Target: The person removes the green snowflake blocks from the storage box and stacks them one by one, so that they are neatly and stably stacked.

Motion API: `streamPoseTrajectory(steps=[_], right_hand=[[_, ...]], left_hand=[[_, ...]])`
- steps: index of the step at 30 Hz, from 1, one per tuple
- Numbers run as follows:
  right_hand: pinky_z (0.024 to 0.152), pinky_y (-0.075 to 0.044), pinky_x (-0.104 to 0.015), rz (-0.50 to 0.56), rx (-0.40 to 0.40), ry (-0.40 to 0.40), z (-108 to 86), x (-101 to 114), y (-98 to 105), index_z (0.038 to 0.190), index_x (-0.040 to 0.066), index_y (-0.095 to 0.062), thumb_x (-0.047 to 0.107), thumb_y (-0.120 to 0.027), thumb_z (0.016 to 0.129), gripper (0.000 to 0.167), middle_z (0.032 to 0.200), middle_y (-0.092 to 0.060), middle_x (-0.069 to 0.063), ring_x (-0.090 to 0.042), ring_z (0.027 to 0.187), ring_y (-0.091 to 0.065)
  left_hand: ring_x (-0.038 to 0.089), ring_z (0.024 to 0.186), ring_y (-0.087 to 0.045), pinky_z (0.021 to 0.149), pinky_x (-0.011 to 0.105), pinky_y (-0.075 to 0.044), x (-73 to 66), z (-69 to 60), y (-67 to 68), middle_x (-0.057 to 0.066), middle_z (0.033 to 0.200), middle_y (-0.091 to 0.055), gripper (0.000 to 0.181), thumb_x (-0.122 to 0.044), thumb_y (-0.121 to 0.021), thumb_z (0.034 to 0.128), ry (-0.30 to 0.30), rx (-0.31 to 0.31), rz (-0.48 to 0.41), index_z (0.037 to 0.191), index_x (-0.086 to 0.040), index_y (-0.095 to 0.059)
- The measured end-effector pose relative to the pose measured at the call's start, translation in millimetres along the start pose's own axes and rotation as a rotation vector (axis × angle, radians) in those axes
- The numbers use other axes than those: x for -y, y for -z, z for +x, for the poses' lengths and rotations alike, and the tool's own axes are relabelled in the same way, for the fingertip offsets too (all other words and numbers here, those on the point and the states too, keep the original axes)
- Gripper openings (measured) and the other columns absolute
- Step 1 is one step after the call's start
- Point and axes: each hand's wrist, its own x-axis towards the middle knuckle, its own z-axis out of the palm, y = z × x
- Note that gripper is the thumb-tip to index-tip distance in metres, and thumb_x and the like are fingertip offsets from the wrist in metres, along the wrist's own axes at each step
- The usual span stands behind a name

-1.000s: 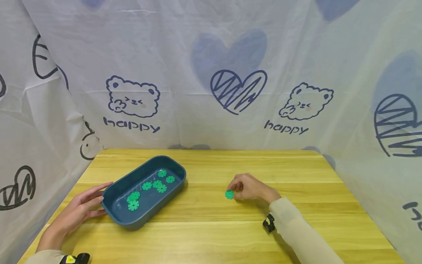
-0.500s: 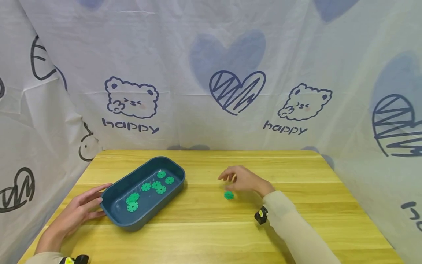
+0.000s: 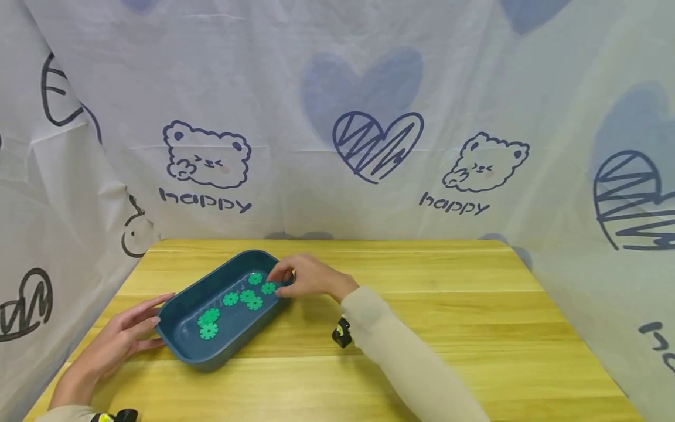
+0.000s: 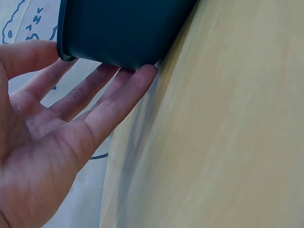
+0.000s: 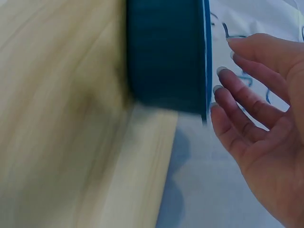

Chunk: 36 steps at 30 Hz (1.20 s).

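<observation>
A dark blue tray [image 3: 211,362] with several green notched discs [image 3: 231,299] in it sits at the left of the table. Its left end is touched by my left hand [image 3: 113,346], thumb at the rim and fairly straight fingers along the outside wall; the left wrist view shows this hand [image 4: 57,118] against the tray [image 4: 118,28]. My right hand [image 3: 311,278] hangs over the tray's right end, thumb and forefinger apart near a disc [image 3: 268,288]. Its fingers [image 5: 247,99] look loosely bent in the right wrist view, beside the tray wall [image 5: 166,57], with no disc visible between them.
The wooden table [image 3: 422,334] runs back to a white cloth [image 3: 295,193] printed with hearts and bears. More of this cloth hangs at the left and right sides. Black wrist bands are on both wrists.
My right hand has moved left from the middle of the table to the tray. The disc that lay below it is gone from the table. The left hand has kept its place.
</observation>
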Motion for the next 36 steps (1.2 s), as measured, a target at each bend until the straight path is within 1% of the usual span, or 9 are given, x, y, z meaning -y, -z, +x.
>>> streamPoseTrajectory(steps=[2,7,9,15,21,23,26,31,36], right_hand=[[0.087,-0.054,-0.018,0.014,0.012,0.02,11.9,6,-7,0.118,0.009,-0.077,0.016,-0.075,0.094,0.026,0.118,-0.075,-0.01,-0.026,0.106,-0.068],[0.085,-0.053,-0.012,0.05,0.048,0.024,34.7,21,-21,0.119,0.004,-0.076,0.013,-0.075,0.094,0.026,0.117,-0.075,-0.014,-0.028,0.107,-0.069],[0.084,-0.051,-0.009,0.042,0.062,0.01,41.2,24,-26,0.119,0.005,-0.076,0.013,-0.075,0.095,0.025,0.118,-0.075,-0.012,-0.025,0.108,-0.069],[0.087,-0.051,-0.009,-0.021,0.104,-0.052,55.4,25,-42,0.119,0.008,-0.076,0.015,-0.075,0.095,0.025,0.12,-0.075,-0.005,-0.017,0.11,-0.069],[0.087,-0.052,-0.012,-0.136,0.103,-0.16,61.4,25,-51,0.112,0.014,-0.079,0.015,-0.082,0.09,0.022,0.115,-0.076,0.002,-0.01,0.106,-0.068],[0.085,-0.053,-0.013,-0.168,0.106,-0.2,62.7,26,-52,0.11,0.015,-0.08,0.014,-0.084,0.088,0.022,0.112,-0.076,0.003,-0.008,0.102,-0.067],[0.083,-0.054,-0.015,-0.212,0.12,-0.251,64.3,27,-54,0.109,0.017,-0.08,0.014,-0.084,0.087,0.023,0.113,-0.075,0.004,-0.008,0.101,-0.066],[0.084,-0.056,-0.019,-0.248,0.14,-0.308,65.8,30,-58,0.112,0.019,-0.078,0.012,-0.082,0.089,0.024,0.118,-0.073,0.004,-0.009,0.104,-0.066],[0.081,-0.056,-0.019,-0.263,0.145,-0.347,66.1,30,-60,0.111,0.022,-0.078,0.012,-0.08,0.091,0.023,0.118,-0.072,0.006,-0.008,0.1,-0.064]], left_hand=[[0.001,0.113,-0.067,0.086,0.029,-0.063,-0.2,0.9,0.2,-0.02,0.129,-0.065,0.051,-0.008,-0.041,0.1114,-0.005,0.007,-0.005,0.162,-0.017,-0.037],[0.001,0.112,-0.067,0.085,0.029,-0.063,-1.5,2.4,0.6,-0.023,0.129,-0.064,0.051,-0.009,-0.042,0.1113,0.022,-0.003,0.01,0.161,-0.019,-0.037],[0.001,0.112,-0.067,0.085,0.03,-0.063,-2.0,2.3,0.8,-0.023,0.129,-0.064,0.051,-0.01,-0.042,0.1114,0.038,-0.009,0.011,0.161,-0.02,-0.037],[0.0,0.112,-0.067,0.085,0.03,-0.063,-2.2,2.3,1.3,-0.024,0.128,-0.063,0.052,-0.009,-0.042,0.1114,0.046,-0.017,0.011,0.161,-0.021,-0.038],[0.0,0.111,-0.067,0.084,0.029,-0.063,-1.9,2.6,1.2,-0.024,0.128,-0.063,0.051,-0.009,-0.042,0.1113,0.039,-0.021,0.026,0.161,-0.021,-0.038],[0.001,0.111,-0.067,0.084,0.029,-0.063,-2.2,2.4,1.4,-0.023,0.129,-0.063,0.051,-0.008,-0.042,0.1112,0.034,-0.018,0.02,0.161,-0.021,-0.038],[0.001,0.111,-0.067,0.084,0.029,-0.063,-2.5,1.8,2.0,-0.023,0.129,-0.063,0.051,-0.008,-0.041,0.1112,0.027,-0.012,0.013,0.161,-0.022,-0.039],[0.0,0.111,-0.067,0.084,0.029,-0.063,-3.2,0.8,2.3,-0.023,0.129,-0.063,0.051,-0.007,-0.042,0.1111,0.029,-0.015,0.019,0.16,-0.022,-0.039],[0.0,0.111,-0.067,0.085,0.029,-0.063,-3.3,1.5,1.4,-0.024,0.129,-0.062,0.051,-0.009,-0.043,0.1112,0.045,-0.02,0.034,0.161,-0.021,-0.038]])
